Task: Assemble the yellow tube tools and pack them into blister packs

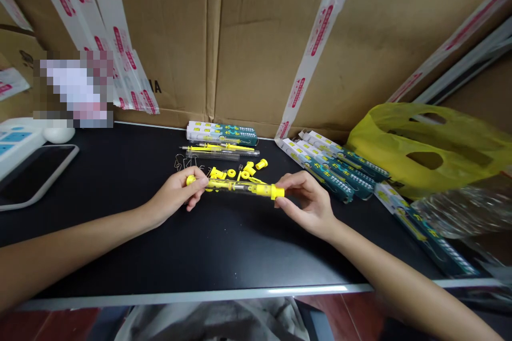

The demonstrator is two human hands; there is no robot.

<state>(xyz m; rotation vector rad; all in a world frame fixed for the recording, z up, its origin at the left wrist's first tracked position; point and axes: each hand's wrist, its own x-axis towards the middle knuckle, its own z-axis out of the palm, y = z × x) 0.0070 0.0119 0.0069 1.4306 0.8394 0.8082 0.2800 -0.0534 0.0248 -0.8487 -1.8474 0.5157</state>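
Observation:
A clear tube with yellow ends [240,186] is held level above the black table, with yellow and metal parts visible inside it. My left hand [182,192] is closed on its left end. At the other end, the fingers of my right hand [306,202] pinch the yellow cap [277,192]. Behind the tube lie loose yellow pieces [248,168] and several bent metal wires [190,162]. Farther back, clear tubes with yellow rods [224,148] rest in front of stacked white-and-green boxes [222,132].
More boxes [328,165] lie at the right, beside a yellow plastic bag [424,152] and clear plastic wrapping [460,210]. A phone [36,176] and a white power strip [18,138] are on the left. Taped cardboard [256,37] stands behind the black table [224,261].

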